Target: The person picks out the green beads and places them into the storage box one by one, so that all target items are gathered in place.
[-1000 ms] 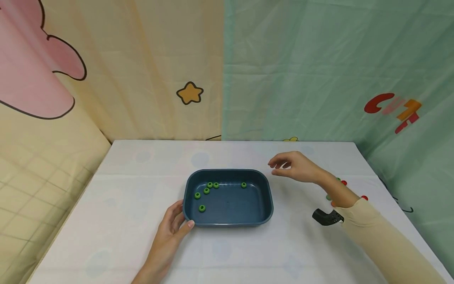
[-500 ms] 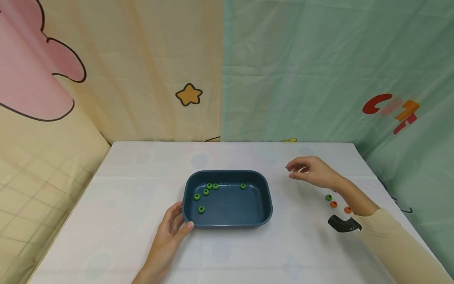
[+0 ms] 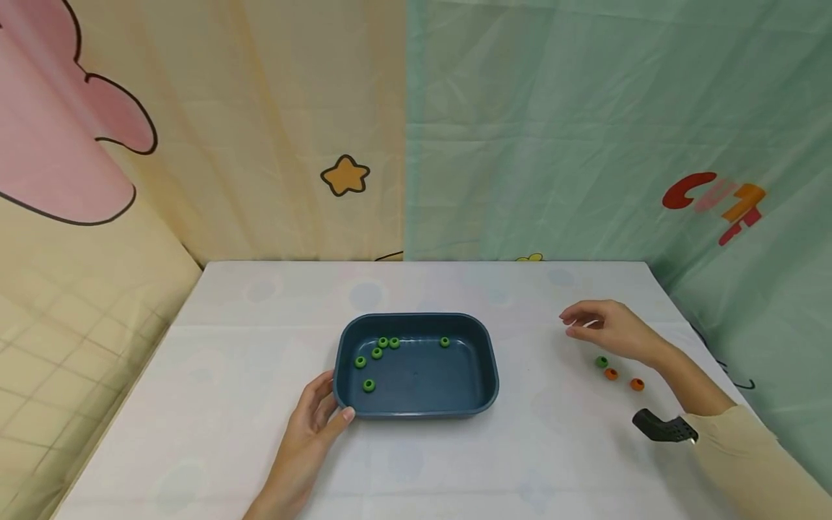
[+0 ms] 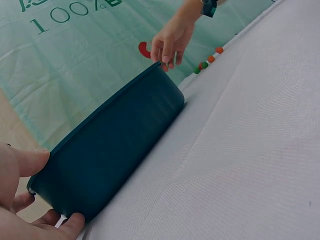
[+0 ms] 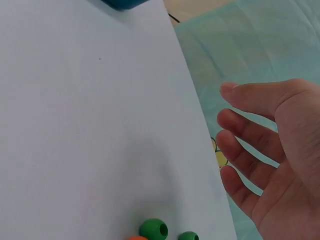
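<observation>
The long axis of the tray (image 3: 422, 386) parallels the surface (image 3: 214, 375) edges near and far. Left grip (image 3: 312, 417) holds its near-left corner; right grip (image 3: 607, 328) hangs relaxed.

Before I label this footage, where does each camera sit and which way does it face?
Head: worn on the head, facing forward and down at the blue tray; left hand and right hand show.
Left wrist: on that wrist, facing along the tray's outer wall; both hands show.
Right wrist: on that wrist, facing tabletop and green beads; right hand shows.
Head and left wrist share the tray.
</observation>
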A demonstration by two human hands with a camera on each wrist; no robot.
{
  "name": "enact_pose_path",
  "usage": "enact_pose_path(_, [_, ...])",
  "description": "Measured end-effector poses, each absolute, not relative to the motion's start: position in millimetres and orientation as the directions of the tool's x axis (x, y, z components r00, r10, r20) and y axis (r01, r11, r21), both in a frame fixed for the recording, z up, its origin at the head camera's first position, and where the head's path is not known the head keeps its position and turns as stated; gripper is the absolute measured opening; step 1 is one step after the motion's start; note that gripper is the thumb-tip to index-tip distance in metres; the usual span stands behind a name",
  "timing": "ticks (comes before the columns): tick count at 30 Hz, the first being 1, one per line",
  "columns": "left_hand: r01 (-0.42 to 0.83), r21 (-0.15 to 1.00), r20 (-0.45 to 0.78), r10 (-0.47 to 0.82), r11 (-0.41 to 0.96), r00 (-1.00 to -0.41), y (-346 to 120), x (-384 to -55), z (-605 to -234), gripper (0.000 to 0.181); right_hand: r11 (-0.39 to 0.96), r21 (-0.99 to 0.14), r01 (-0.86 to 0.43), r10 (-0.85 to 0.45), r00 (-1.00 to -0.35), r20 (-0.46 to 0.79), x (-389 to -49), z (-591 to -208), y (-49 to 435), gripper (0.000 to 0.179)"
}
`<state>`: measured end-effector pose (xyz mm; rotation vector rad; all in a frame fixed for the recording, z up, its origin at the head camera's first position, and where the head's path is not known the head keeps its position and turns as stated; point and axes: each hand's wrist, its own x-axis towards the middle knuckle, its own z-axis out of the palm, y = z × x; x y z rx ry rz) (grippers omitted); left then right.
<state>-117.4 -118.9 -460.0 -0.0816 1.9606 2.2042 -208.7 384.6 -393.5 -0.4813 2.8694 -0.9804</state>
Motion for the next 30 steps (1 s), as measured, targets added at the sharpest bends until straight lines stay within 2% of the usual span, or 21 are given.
enact_pose_path(7, [-0.172,0.978,-0.160,0.108,-0.116,-0.981,-119,-118,-461,0.071,0.757,-0.621,-0.203,-0.241,-0.970,0.024,-195,-401,409,0.029])
enact_pose_path(19, [-0.193,0.976,-0.182,0.107,-0.104,-0.977,-120,-117,-460,0.071,0.775,-0.616,-0.140,-0.187,-0.982,-0.012,-179,-425,434,0.029])
enact_pose_path(30, [-0.194,0.975,-0.182,0.105,-0.111,-0.978,-119,-118,-460,0.071,0.764,-0.603,-0.228,-0.238,-0.969,0.064,-169,-443,441,0.021])
